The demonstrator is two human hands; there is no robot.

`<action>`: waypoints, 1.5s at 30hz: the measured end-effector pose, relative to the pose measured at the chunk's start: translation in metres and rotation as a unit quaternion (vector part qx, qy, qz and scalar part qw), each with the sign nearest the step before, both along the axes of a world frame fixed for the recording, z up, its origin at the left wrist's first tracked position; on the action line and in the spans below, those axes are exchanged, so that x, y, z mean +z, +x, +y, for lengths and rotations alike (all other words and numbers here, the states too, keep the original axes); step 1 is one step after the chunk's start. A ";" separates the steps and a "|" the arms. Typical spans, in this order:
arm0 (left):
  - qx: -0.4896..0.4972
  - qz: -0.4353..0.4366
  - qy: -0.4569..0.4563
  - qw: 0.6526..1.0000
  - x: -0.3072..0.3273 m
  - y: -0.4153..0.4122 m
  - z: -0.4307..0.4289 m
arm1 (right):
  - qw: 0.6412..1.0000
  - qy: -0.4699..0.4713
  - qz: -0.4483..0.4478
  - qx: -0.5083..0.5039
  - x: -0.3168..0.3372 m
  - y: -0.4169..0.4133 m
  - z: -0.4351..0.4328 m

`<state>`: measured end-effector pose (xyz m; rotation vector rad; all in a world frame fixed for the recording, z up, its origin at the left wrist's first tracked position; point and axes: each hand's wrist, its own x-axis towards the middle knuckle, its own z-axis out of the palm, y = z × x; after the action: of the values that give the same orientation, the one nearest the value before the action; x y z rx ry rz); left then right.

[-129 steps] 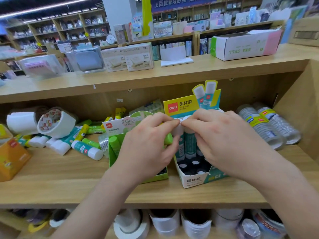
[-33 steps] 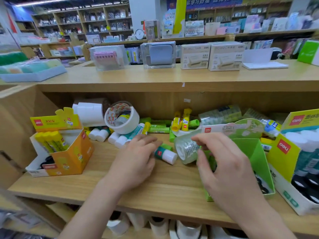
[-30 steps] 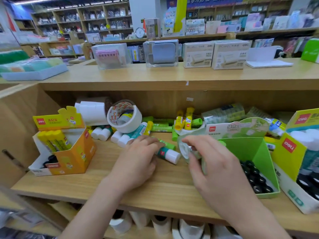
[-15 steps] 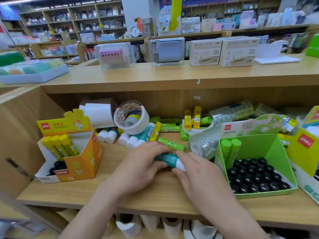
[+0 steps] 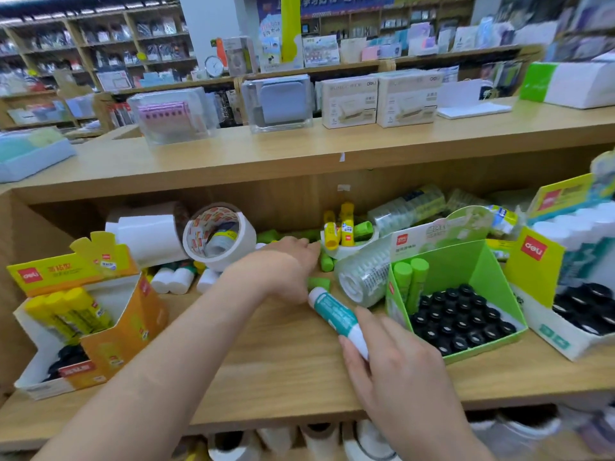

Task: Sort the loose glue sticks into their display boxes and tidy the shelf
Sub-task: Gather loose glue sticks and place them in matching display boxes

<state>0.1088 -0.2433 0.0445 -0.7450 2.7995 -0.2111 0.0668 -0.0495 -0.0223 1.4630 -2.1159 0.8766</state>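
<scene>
My right hand [image 5: 396, 361] grips a teal glue stick [image 5: 336, 311] with white ends, held slanted above the shelf board in front of the green display box [image 5: 482, 261]. That box has two green sticks [image 5: 411, 281] standing in its back left corner over rows of black holes. My left hand [image 5: 283, 264] reaches back with its fingers stretched toward the loose green sticks [image 5: 324, 261]; another green stick [image 5: 317, 282] lies just under it. An orange box [image 5: 123, 327] at the left holds yellow sticks [image 5: 70, 311]. A teal-and-yellow box [image 5: 532, 257] stands at the far right.
A tape roll [image 5: 216, 239] and a white roll [image 5: 146, 237] sit at the back left, with white-capped sticks [image 5: 173, 281] below them. A clear tape pack [image 5: 362, 277] lies beside the green box. Yellow sticks [image 5: 337, 226] stand in a small roll at the back.
Both hands were on the teal stick half a second ago. Now my left hand has let go and moved back to the green sticks, and my right hand has drawn the teal stick forward.
</scene>
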 end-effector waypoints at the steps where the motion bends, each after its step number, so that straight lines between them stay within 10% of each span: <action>1: 0.001 -0.009 -0.003 1.000 -0.002 -0.002 0.000 | 1.000 0.000 0.005 -0.006 0.001 0.000 0.001; 15: -0.044 -0.027 -0.103 0.993 -0.006 0.014 -0.003 | 0.999 -0.010 0.027 -0.035 -0.004 -0.003 0.006; 18: -0.131 0.152 -0.099 0.975 -0.013 0.032 -0.002 | 0.999 -0.015 0.026 -0.037 -0.006 -0.002 0.005; 21: -0.093 0.543 0.038 0.833 -0.007 0.056 0.018 | 0.999 -0.027 0.006 -0.018 -0.004 -0.003 0.004; 26: 0.142 0.745 0.535 0.373 0.009 0.081 0.058 | 0.998 -0.014 -0.056 0.021 0.005 0.000 0.002; 30: 0.201 0.757 0.546 0.296 0.006 0.094 0.061 | 0.996 0.008 -0.078 0.041 0.005 0.004 -0.007; 36: 0.246 0.685 0.528 0.438 0.003 0.110 0.061 | 0.997 -0.003 -0.060 0.041 0.003 0.012 -0.019; 38: 0.245 0.607 0.502 0.565 0.001 0.113 0.059 | 0.998 -0.002 -0.047 0.032 0.005 0.015 -0.023; 41: 0.227 0.377 0.229 0.868 -0.005 0.107 0.056 | 0.999 0.003 -0.035 0.006 0.006 0.016 -0.027; 45: 0.210 0.233 0.006 0.949 -0.008 0.084 0.056 | 0.999 0.011 -0.032 -0.020 0.003 0.015 -0.029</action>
<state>0.1929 -0.1868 0.0364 -1.5354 2.9541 0.0725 0.0815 -0.0784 -0.0189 1.4165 -2.2005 0.8994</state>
